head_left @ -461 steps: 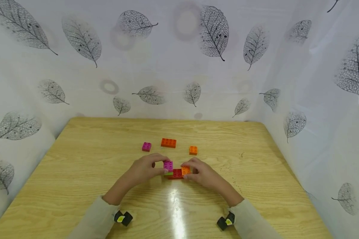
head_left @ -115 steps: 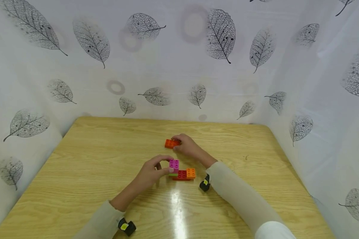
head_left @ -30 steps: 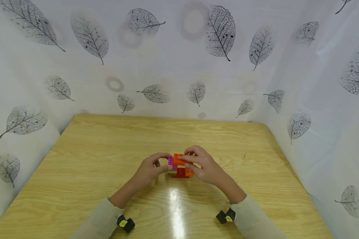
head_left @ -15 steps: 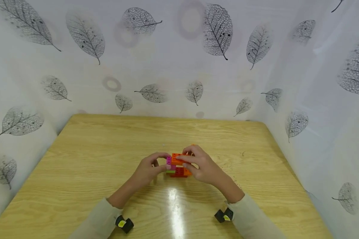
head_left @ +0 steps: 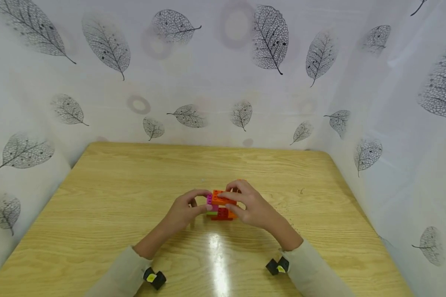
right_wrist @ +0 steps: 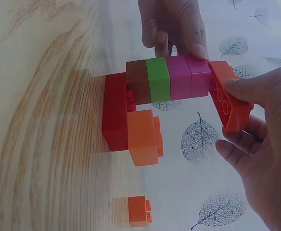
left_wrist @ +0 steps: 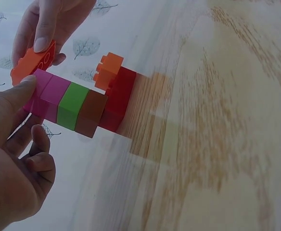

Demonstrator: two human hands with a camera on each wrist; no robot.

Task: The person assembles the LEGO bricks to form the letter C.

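Observation:
In the head view my left hand (head_left: 183, 211) pinches the two magenta bricks (right_wrist: 181, 79) high on a toy-brick stack. Below them come a green brick (right_wrist: 158, 79) and a brown brick (right_wrist: 137, 82), set on one end of a long red brick (right_wrist: 115, 115) on the table. An orange brick (right_wrist: 141, 137) sits on the red brick's other end. My right hand (head_left: 250, 206) grips a long orange-red brick (head_left: 224, 202), thumb on one side and fingers on the other. One end of it meets the top magenta brick; the rest juts out above the orange one.
A loose orange brick (right_wrist: 138, 211) stands on the wooden table (head_left: 134, 173), mostly hidden behind my right hand in the head view. A leaf-print curtain (head_left: 215, 74) hangs behind and beside the table.
My right hand has taken the orange-red brick from the table to the stack top. The formerly loose magenta brick is now in the stack. Over the last second, both hands stay almost still.

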